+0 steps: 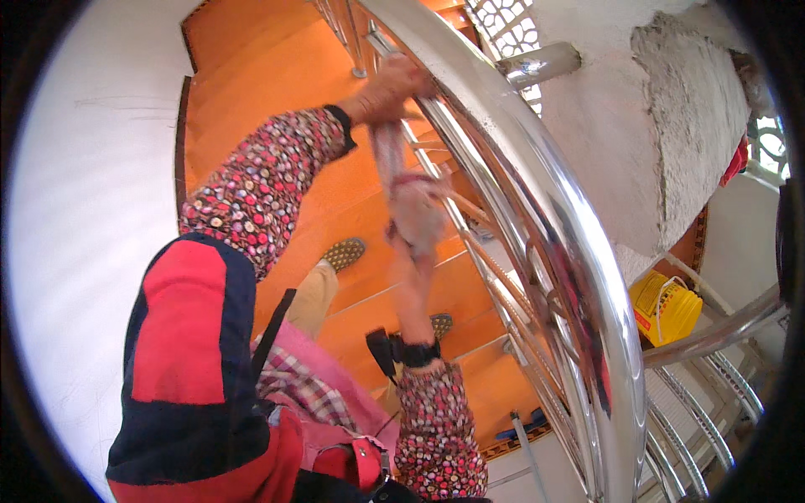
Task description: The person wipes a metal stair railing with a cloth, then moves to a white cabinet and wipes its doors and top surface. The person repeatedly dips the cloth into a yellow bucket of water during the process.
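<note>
My left hand (390,91) is closed at the upper part of a curved stainless-steel stair railing (566,188), just under its thick handrail; its fingertips are hidden. A greyish-pink cloth (387,151), blurred, runs from this hand down to my right hand (416,242). Lower down, my right hand is closed on the bunched part of the cloth, beside the railing's thin bars. Motion blur hides its separate fingers. Both arms wear flowered sleeves, and a black band circles the right wrist.
Orange stair treads (352,207) lie under my shoes. A white wall (94,188) stands at left. Beyond the railing are a rough plaster edge (685,126), a yellow bucket (670,308) and more metal rails. A grey pole (528,453) lies low at right.
</note>
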A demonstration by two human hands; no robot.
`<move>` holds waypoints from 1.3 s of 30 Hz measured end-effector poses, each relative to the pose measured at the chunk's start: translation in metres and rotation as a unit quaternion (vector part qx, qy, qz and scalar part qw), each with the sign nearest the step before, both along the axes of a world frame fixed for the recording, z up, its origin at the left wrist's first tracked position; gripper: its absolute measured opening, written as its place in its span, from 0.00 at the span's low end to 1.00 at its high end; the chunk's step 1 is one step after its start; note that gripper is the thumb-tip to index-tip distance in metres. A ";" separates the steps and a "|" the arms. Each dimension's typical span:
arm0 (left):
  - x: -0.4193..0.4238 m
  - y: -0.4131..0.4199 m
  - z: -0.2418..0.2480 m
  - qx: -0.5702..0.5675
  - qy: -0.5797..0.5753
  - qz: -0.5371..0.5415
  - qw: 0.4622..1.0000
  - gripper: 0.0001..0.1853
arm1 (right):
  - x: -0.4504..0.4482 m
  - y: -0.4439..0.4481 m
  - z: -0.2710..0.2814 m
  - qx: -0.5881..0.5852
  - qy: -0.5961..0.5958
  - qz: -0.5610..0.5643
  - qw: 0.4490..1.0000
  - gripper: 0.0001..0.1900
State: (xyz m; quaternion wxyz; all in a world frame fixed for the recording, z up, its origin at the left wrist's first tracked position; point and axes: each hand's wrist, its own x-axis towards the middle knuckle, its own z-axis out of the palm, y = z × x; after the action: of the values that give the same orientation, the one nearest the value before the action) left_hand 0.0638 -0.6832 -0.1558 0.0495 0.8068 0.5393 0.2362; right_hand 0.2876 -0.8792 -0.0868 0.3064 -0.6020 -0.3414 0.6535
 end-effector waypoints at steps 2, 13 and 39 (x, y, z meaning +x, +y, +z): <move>-0.035 0.028 -0.012 0.092 0.015 -0.028 0.995 0.24 | -0.033 0.024 -0.016 0.099 0.058 0.053 0.992 0.18; -0.029 0.007 -0.078 0.025 -0.132 0.161 0.978 0.15 | 0.007 -0.001 0.022 0.014 0.217 -0.083 0.972 0.24; 0.216 -0.209 0.055 -0.011 -0.743 0.180 0.644 0.15 | 0.189 -0.114 0.045 0.409 -0.410 -0.236 0.780 0.18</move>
State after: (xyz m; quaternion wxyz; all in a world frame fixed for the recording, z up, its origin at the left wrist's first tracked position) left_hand 0.2794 -0.8922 -0.1006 0.3987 0.2461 0.4586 0.7551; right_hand 0.4767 -0.9927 -0.0419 0.4997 -0.6926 -0.5176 0.0512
